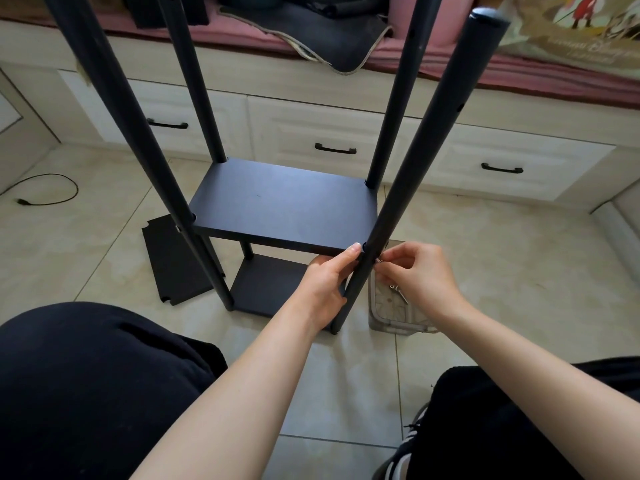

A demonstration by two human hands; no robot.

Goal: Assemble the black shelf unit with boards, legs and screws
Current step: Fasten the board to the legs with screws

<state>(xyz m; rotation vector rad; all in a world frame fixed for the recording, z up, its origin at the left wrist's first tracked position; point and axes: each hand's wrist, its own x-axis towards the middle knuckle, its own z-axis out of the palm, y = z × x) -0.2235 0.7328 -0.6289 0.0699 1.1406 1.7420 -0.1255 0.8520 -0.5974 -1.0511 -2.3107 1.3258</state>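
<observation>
A: Lower frame, nearest first. Knees in black fabric at both bottom corners, both forearms reaching up toward centre.

B: Hands?

A: Left hand (325,282) wrapped around the near-right leg (408,188) just under the middle board (284,206), thumb up against the board's front corner. Right hand (420,275) on the other side of that leg, fingertips pinched on something small and metallic, likely a screw (379,260); too small to be sure.

B: So the step?

A: By my reading, fixing the middle board to that leg at the corner joint. Next move calls for lining the screw with the leg's hole while the left hand keeps leg and board flush.

B: Spare hardware?

A: Clear plastic tray (391,306) on the tile, right of the leg, loose screws inside. Bottom board (266,285) sits low, beneath the hands.

B: Further off?

A: Loose black board (173,261) flat on the floor, centre left. Four legs rise out the top of frame. Cream drawer fronts (329,133) behind; black cable (52,195) at far left.
</observation>
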